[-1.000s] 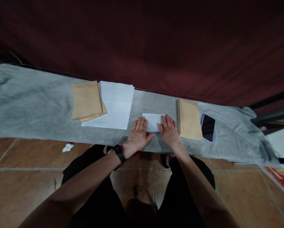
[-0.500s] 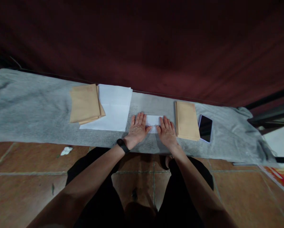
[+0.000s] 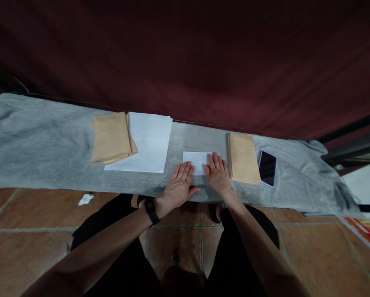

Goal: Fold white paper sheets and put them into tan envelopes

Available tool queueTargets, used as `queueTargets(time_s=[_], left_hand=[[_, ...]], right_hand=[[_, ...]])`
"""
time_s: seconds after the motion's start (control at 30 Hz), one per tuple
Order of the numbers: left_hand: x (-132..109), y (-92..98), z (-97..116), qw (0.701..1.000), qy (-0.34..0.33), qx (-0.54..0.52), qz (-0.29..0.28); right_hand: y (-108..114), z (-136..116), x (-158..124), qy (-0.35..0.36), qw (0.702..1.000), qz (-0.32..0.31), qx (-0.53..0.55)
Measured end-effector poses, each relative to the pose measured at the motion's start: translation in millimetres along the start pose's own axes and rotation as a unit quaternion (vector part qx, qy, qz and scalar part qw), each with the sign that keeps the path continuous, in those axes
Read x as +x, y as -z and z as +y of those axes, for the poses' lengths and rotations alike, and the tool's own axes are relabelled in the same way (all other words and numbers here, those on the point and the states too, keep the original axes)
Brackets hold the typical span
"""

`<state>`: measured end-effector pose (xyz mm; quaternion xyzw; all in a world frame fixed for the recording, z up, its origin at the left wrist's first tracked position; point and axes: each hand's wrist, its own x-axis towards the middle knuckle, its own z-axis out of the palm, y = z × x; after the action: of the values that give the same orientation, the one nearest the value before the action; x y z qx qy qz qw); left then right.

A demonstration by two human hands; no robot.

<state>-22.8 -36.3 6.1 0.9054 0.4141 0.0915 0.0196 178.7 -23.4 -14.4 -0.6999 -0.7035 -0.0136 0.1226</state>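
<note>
Nearest are the person's legs in dark trousers (image 3: 126, 268), standing apart above the tiled floor (image 3: 33, 210). A crumpled white scrap (image 3: 86, 199) lies on the tiles to the left, and a red and yellow printed sheet (image 3: 368, 233) lies low at the far right.

The left hand (image 3: 177, 189), with a black wristband (image 3: 152, 211) at its wrist, lies palm down. Its fingers are straight and nearly side by side, their tips over the lower left part of a small white paper (image 3: 195, 157); the thumb stands apart, pointing toward the other hand. The right hand (image 3: 218, 176) also lies palm down, its fingers straight and slightly spread over the right side of the paper, its thumb on the paper too. Neither hand is clamped on anything. The paper lies flat between them on the bench (image 3: 61, 144), which is covered in grey cloth.

Just right of the right hand is a stack of brown envelopes (image 3: 244, 159), with a phone (image 3: 267, 168) right beside it. To the left, large white sheets (image 3: 150, 142) lie partly under a loose pile of envelopes (image 3: 111, 136). Behind everything hangs a dark red curtain (image 3: 185, 74).
</note>
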Motion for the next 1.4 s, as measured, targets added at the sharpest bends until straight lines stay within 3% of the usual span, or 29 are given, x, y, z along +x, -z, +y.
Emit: queueTargets(time_s=[0.2,0.37,0.43,0.9,1.4], left_hand=[[-9.9,3.1,7.7,1.0,-0.012,-0.014,0.003],[-10.9,-0.8,8.7,1.0,-0.008,-0.023,0.003],[-11.1,-2.4,9.4,1.0,-0.004,-0.018,0.0],[-14.9,7.3,32.1,0.999,0.032,0.029,-0.024],[-16.7,11.9,24.7,0.998,0.01,0.054,-0.004]], right_hand=[[10.8,-3.2,6.7,0.017,0.999,-0.013,0.036],[21.8,-24.2,8.0,0.191,0.965,-0.102,0.151],[21.9,-33.4,5.1,0.225,0.95,-0.131,0.173],[15.4,-43.1,7.1,0.187,0.966,-0.131,0.122],[7.0,-48.8,12.2,0.147,0.982,-0.095,0.074]])
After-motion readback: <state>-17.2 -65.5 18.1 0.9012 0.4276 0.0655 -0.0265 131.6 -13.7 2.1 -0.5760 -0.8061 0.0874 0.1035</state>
